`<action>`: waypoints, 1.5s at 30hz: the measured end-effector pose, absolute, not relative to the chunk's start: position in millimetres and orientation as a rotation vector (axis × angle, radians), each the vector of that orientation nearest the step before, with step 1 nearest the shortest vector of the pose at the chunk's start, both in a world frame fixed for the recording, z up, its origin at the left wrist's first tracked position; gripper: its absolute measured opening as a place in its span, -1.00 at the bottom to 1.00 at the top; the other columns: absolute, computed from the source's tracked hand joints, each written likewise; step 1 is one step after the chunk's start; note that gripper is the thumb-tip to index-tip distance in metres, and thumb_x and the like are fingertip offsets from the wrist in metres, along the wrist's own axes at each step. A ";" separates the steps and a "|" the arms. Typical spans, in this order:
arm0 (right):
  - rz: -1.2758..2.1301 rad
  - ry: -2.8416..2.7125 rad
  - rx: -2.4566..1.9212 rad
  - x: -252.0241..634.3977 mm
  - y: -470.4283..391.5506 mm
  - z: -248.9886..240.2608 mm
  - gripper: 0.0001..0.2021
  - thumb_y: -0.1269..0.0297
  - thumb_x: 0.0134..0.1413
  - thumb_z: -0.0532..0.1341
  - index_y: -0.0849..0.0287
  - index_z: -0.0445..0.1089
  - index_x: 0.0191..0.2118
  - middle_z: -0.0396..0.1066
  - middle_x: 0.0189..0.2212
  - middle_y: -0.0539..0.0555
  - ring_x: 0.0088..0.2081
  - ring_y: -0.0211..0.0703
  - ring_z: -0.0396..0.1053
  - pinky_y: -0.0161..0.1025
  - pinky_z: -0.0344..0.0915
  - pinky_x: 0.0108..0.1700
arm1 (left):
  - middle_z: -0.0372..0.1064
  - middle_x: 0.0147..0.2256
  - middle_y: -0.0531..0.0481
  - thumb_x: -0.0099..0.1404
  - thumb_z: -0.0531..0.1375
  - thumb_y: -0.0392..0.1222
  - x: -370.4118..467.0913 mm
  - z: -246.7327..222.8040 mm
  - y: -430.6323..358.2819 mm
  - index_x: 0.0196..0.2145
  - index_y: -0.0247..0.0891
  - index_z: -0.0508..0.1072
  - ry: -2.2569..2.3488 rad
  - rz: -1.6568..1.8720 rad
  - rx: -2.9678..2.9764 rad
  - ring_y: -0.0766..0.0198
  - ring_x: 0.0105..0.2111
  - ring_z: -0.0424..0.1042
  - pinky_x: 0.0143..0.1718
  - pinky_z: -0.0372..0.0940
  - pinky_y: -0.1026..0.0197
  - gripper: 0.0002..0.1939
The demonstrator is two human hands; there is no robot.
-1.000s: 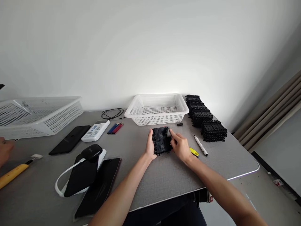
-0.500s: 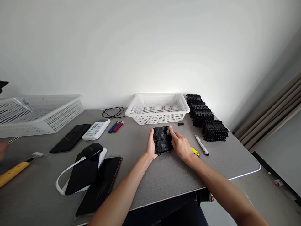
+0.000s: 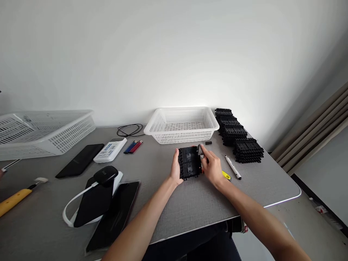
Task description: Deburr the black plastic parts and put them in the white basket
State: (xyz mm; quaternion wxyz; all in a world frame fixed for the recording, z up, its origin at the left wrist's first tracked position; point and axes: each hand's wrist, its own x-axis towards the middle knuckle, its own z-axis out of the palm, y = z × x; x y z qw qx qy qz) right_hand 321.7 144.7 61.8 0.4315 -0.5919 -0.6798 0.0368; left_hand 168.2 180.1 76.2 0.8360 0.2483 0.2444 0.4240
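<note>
My left hand (image 3: pixel 176 168) grips the left edge of a black plastic panel (image 3: pixel 190 161), with my thumb up along its side. The panel is tilted towards me and carries raised square details and a row of knobs on its left edge. My right hand (image 3: pixel 212 168) is closed at the panel's right side. Its fingers press a small dark grey piece (image 3: pixel 199 149), which looks soft, at the upper right corner. A yellow and dark handle (image 3: pixel 226 175) shows beside my right wrist; my hand hides the rest, and I cannot tell whether it is held.
Stacked black panels (image 3: pixel 248 150) line the right edge. A white basket (image 3: pixel 182 136) stands behind my hands, a marker (image 3: pixel 233 167) and its dark cap (image 3: pixel 208 143) nearby. Leftward are lighters (image 3: pixel 133 146), phones (image 3: pixel 80 160), a yellow-handled brush (image 3: pixel 16 201) and another person's hand (image 3: pixel 2 173).
My right hand has shifted slightly right, taking the grey piece from the panel's face to its upper right corner. The other person's hand at far left has moved mostly out of view.
</note>
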 end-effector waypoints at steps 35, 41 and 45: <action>-0.028 -2.245 -1.682 312.5 134.2 74.8 -0.41 0.35 0.28 -0.05 0.13 -0.02 0.40 0.44 -0.19 0.09 -0.36 -0.13 0.39 -0.25 0.17 -0.41 | 0.57 -0.18 -0.19 0.36 -0.06 0.28 155.2 81.6 192.5 0.13 -0.26 0.43 0.548 1.053 0.455 0.00 -0.19 0.57 -0.15 0.45 -0.01 -0.34; 0.034 -2.271 -1.499 316.6 127.4 75.3 -0.55 0.35 0.21 0.03 0.10 0.37 0.18 0.47 -0.38 0.03 -0.43 -0.21 0.36 -0.29 0.10 -0.42 | 0.58 -0.24 -0.17 0.39 -0.06 0.23 145.3 80.3 202.4 0.06 -0.29 0.46 0.551 1.194 0.377 0.02 -0.21 0.57 -0.18 0.48 0.01 -0.38; 0.002 -2.086 -1.534 322.0 127.7 76.2 -0.60 0.38 0.21 0.03 0.07 0.48 0.06 0.46 -0.38 0.01 -0.43 -0.26 0.37 -0.31 0.13 -0.38 | 0.58 -0.21 -0.20 0.37 -0.06 0.27 150.7 82.6 197.7 0.06 -0.30 0.46 0.542 1.139 0.406 -0.02 -0.16 0.56 -0.14 0.46 -0.03 -0.36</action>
